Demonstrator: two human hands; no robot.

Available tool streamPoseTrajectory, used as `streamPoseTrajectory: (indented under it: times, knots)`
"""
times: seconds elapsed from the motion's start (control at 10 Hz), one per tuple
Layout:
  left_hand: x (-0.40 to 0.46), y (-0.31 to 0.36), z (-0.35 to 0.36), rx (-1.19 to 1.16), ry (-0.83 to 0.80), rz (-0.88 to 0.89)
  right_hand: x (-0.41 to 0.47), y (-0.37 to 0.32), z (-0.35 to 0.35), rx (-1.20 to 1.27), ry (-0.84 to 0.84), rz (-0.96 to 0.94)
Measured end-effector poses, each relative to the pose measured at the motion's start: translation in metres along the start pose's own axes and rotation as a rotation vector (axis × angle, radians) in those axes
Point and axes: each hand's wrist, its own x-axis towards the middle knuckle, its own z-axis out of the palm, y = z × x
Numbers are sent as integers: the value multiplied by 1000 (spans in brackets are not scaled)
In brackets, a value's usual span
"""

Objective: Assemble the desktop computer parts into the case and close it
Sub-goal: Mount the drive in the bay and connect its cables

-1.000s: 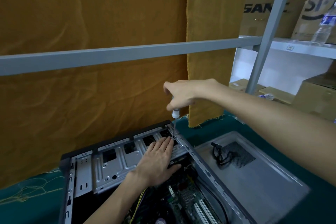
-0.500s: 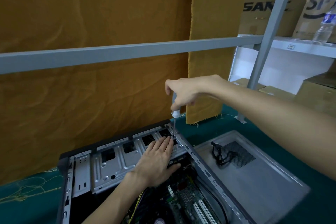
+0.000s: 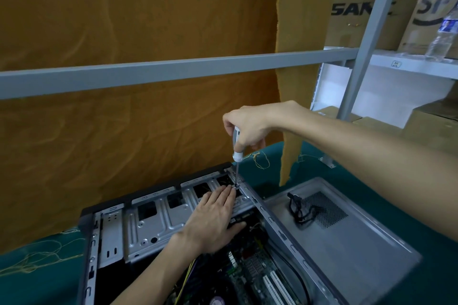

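The right hand (image 3: 250, 129) was closed in a fist round the handle of one screwdriver (image 3: 237, 153), which was held nearly upright, white collar showing below the fingers. Its thin shaft was brought down to a point at the far right corner of the metal bracket (image 3: 158, 220), where the tip was seen just beside the fingertips of the other hand. The left hand (image 3: 213, 220) was laid flat and open on that bracket, fingers together and pointed away, nothing gripped, the thumb spread out to the right over the dark interior.

The bracket was seated across the far end of the one open computer case (image 3: 280, 233), which was lain on its side on the green table cover (image 3: 386, 186). Nearer the camera, a circuit board (image 3: 250, 272) was seen inside the case, with two white slots (image 3: 275, 287) counted on it.

To the right, just beside the case, one grey side panel (image 3: 359, 252) was laid flat, a mesh vent in it and one coil of black cable (image 3: 298, 209) rested on top. Behind, an orange cloth (image 3: 124, 20) was hung past a grey rail (image 3: 173, 70). On the shelf at upper right, one water bottle (image 3: 443, 37) was stood beside cardboard boxes (image 3: 359, 5); their full count cannot be told.
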Motion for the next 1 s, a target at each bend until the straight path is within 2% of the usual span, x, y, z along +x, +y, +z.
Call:
streamPoseTrajectory:
  times: [0.1, 0.3, 0.4, 0.5, 0.6, 0.7, 0.8, 0.9, 1.0]
  knots:
    - [0, 0, -1, 0, 3, 4, 2, -1, 9, -20, 144, -13]
    - [0, 0, -1, 5, -4, 5, -1, -1, 1, 151, -14, -23]
    - [1, 0, -1, 11, 2, 8, -1, -5, 4, 9, 73, 32]
    - [1, 0, 0, 16, 4, 6, -5, -9, -5, 64, -60, 60]
    - [1, -1, 2, 18, 14, 13, -4, -12, 2, 3, 42, 42]
    - [1, -1, 3, 20, 19, 12, -3, -14, 4, -31, 72, 62]
    - [1, -1, 3, 24, 14, 8, -3, -14, -1, -24, 20, 52]
    - [1, -1, 4, 26, 18, 8, 0, -12, 4, -73, 105, 32]
    - [1, -2, 3, 14, 15, 7, -1, -7, -1, 61, 19, 17]
